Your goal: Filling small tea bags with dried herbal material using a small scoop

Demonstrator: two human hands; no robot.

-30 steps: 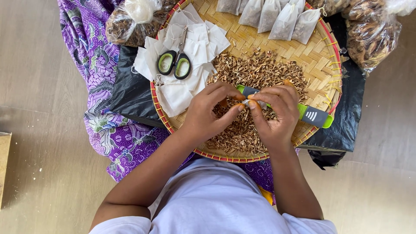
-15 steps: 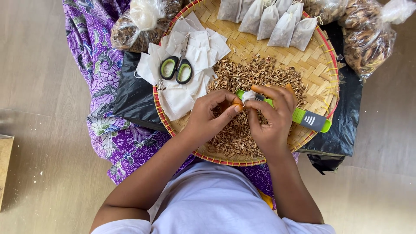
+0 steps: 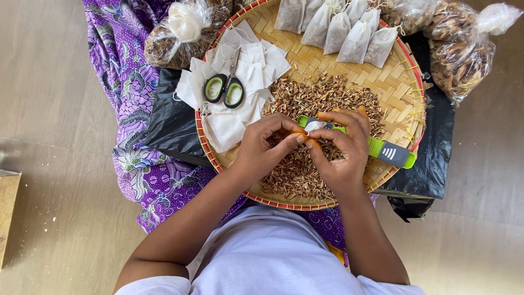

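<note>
Apparently both hands, left hand [image 3: 262, 147] and right hand [image 3: 341, 150], pinch 1 small white pouch [image 3: 315, 126] shut; slipping fingers could spill dried bits [image 3: 305, 169] beyond the woven tray [image 3: 393, 82].

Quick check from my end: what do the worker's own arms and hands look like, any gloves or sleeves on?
No gloves: the left hand and right hand are bare, as are both forearms. Short white sleeves end near the shoulders. Several fingertips carry an orange-yellow stain. No rings, watch or bracelets show.
</note>
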